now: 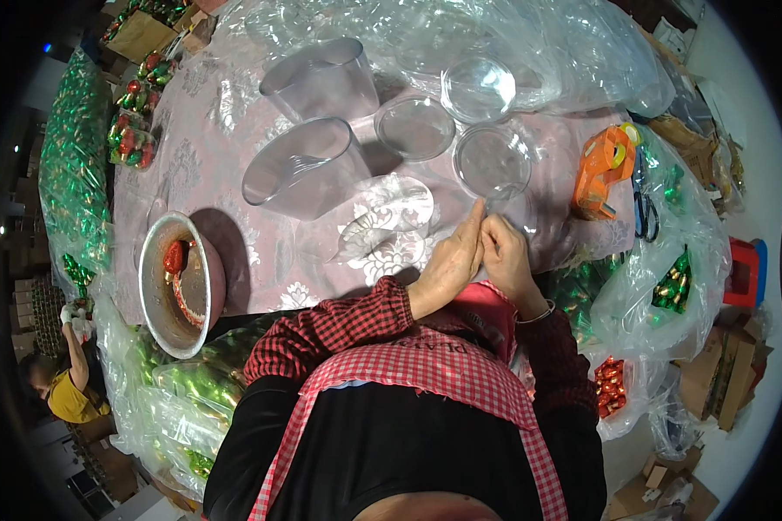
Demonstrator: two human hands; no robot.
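Hands met at the table edge: left hand (pixel 447 265) and right hand (pixel 506 256) pinched together on something unseen, beside a clear lid (pixel 493 161).

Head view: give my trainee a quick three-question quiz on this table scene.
1. True or false: the orange tape dispenser lies at the table's right edge.
2. What lies in the round metal bowl? A) scissors B) a red foil-wrapped piece C) a clear lid
3. Fill in: the left hand and right hand meet just below a round clear plastic ____.

Key: 1 true. 2 B: the red foil-wrapped piece rests inside the bowl, near its rim. 3 lid; whether the fingers pinch anything is too small to tell.
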